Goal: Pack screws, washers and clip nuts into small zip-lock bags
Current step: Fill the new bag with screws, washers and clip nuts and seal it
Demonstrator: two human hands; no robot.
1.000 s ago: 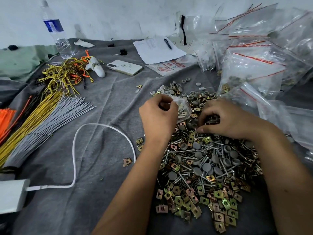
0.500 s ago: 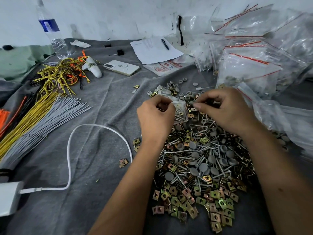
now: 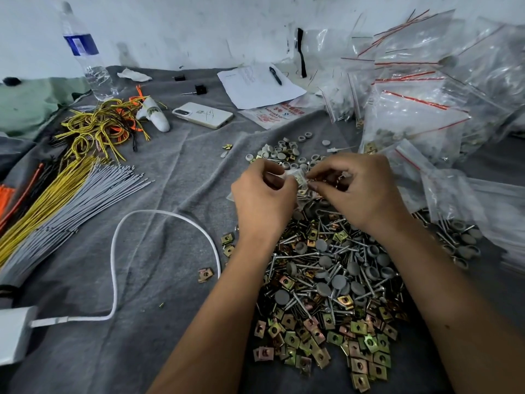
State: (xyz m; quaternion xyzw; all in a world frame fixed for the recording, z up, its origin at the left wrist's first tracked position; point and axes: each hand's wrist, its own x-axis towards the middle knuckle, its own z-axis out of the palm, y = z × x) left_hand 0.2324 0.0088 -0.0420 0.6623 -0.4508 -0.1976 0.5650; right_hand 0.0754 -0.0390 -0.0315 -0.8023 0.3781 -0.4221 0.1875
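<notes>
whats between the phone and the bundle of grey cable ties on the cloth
In the head view, only bare grey cloth lies between the phone and the grey cable ties; the yellow wire tangle sits off to the side.

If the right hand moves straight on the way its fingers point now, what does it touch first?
The right hand points leftward at the small zip-lock bag it pinches; past the bag it would probably meet the left hand first, though depth is unclear.
</notes>
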